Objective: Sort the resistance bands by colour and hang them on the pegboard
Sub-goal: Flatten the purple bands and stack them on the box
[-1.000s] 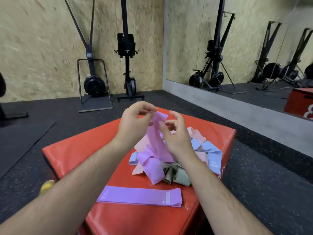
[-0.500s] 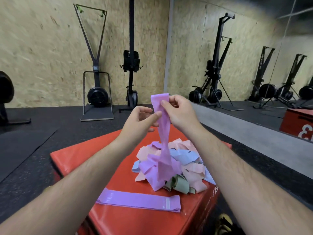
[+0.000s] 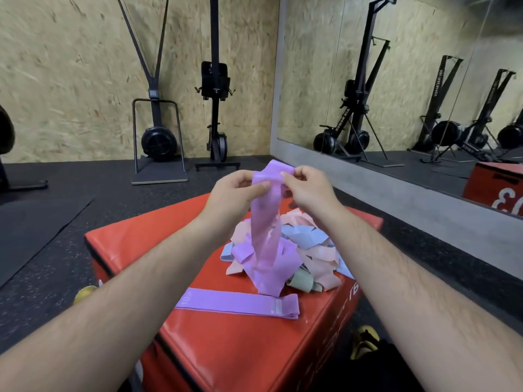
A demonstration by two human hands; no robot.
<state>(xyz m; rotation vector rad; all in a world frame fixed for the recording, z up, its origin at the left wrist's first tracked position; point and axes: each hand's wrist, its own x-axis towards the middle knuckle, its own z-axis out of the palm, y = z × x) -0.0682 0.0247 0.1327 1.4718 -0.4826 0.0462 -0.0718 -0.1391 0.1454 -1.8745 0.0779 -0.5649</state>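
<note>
We hold a long purple fabric resistance band [image 3: 266,222] up by its top end, our left hand [image 3: 235,190] pinching it at nine o'clock and our right hand [image 3: 308,190] at three. Its tail hangs into the tangled pastel heap of bands [image 3: 311,250] on the red vinyl padded box [image 3: 226,352]. A flat purple band [image 3: 237,302] lies at six o'clock from the heap.

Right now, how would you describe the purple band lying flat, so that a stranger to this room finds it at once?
Look at the big red padded box. Near its front edge, in front of the tangled pile of bands, lies the flat purple band. It alone is stretched out, apart from the pile and the lifted purple band.
</note>
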